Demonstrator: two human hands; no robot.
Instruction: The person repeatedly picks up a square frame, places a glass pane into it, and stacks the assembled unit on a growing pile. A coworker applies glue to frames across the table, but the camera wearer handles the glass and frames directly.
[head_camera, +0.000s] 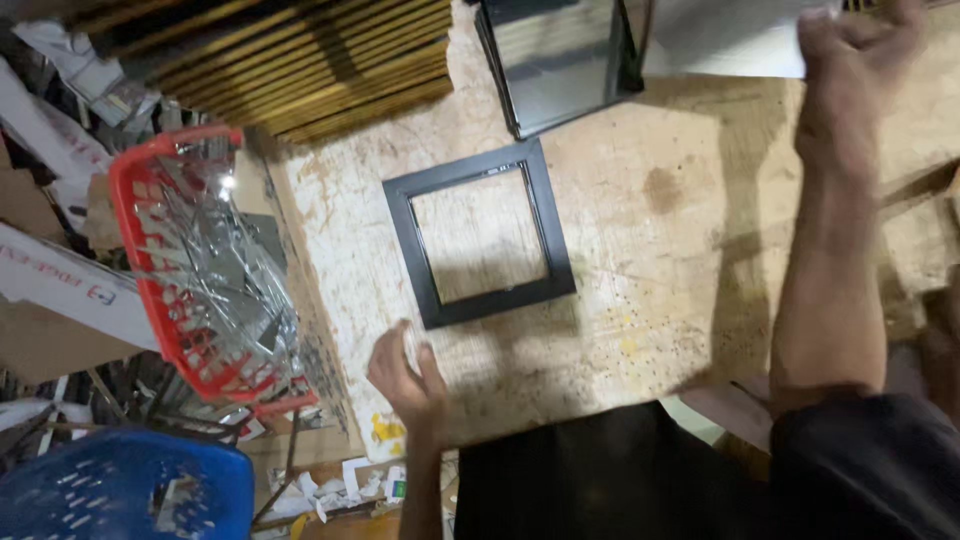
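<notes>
- Centrally, a black square frame (480, 235) lies flat on the bench (680, 270), empty, with bare wood showing through its opening.
- Left hand (405, 375) hovers just short of the frame's near edge, fingers loosely curled, holding nothing.
- Right hand (850, 45) reaches to the far edge and grips a pale sheet (720, 35).
- Red basket (200, 260) of glass offcuts stands left, beside the bench, within arm's reach.
</notes>
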